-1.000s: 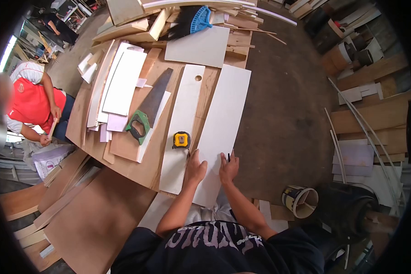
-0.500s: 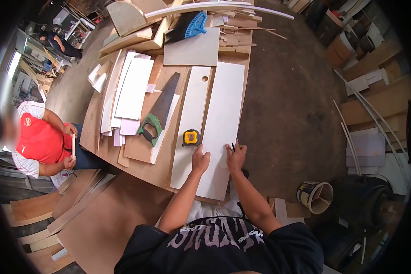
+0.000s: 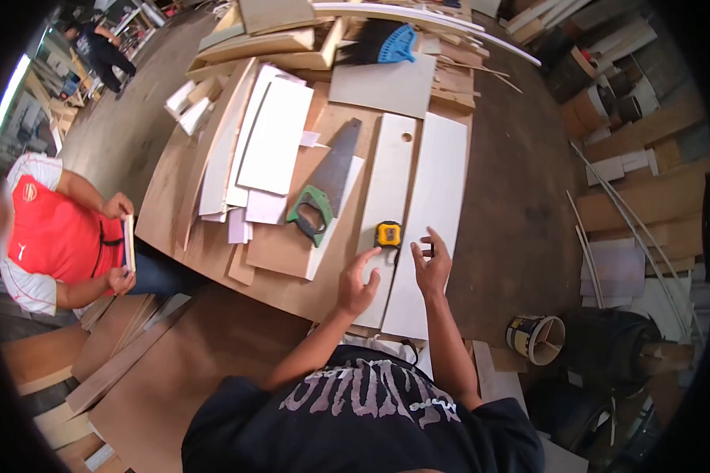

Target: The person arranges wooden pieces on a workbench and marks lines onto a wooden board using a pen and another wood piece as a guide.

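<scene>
Two long white boards lie side by side on the wooden table (image 3: 270,290). The left board (image 3: 386,165) has a round hole near its far end, and a yellow and black tape measure (image 3: 387,235) rests on it. My left hand (image 3: 359,285) is just below the tape measure, fingers apart, holding nothing. Over the right board (image 3: 440,173), my right hand (image 3: 431,264) holds a small dark pen-like object between its fingers. A handsaw with a green handle (image 3: 311,214) lies to the left of the boards.
A person in a red shirt (image 3: 55,229) at the left holds a thin strip of wood. Stacked white panels (image 3: 276,134), a blue brush (image 3: 396,43) and wood scraps cover the table's far part. A bucket (image 3: 535,339) stands on the floor at right. Another person (image 3: 102,51) stands far back.
Both hands have come off the right board's edges, and my left hand has opened. The right board now lies closer beside the left one. The view has shifted, moving the table's contents rightward.
</scene>
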Tool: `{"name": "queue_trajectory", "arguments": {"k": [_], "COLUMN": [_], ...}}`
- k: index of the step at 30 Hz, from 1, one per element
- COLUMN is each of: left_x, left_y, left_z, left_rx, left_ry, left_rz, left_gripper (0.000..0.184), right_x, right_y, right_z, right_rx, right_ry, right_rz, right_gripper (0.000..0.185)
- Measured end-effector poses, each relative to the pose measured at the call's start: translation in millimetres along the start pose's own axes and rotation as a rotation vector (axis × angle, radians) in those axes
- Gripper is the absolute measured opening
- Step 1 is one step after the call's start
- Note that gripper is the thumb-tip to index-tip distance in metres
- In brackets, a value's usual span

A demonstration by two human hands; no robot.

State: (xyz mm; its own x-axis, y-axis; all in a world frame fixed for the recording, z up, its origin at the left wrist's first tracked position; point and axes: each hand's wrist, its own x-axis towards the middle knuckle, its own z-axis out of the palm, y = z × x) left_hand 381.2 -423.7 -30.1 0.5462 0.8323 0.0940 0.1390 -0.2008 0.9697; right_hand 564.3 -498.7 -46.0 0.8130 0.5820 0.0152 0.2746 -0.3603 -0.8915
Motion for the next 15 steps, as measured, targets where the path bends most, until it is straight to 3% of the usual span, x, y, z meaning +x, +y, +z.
{"name": "queue_trajectory", "arguments": {"k": [3,7,15], "left_x": [8,6,-15], "left_y": [8,-1,2], "left_z": [-59,-108,-107], "left_rx": [0.065,0.077,0.112], "left_ry": [0.132,0.203,0.225], "left_rz": [0.060,0.066,0.028], "left_gripper": [0.036,0.033,0.024], "right_x": [-20,-34,-40], "right_y": [-31,-58,-54], "right_z": [37,72,59], "right_rx": [0.211,0.330,0.350], "right_ry": [-0.219,-0.236,-0.236], "right_rz": [-0.048,-0.007,0.090], "right_gripper": [0.044,0.039,0.034]}}
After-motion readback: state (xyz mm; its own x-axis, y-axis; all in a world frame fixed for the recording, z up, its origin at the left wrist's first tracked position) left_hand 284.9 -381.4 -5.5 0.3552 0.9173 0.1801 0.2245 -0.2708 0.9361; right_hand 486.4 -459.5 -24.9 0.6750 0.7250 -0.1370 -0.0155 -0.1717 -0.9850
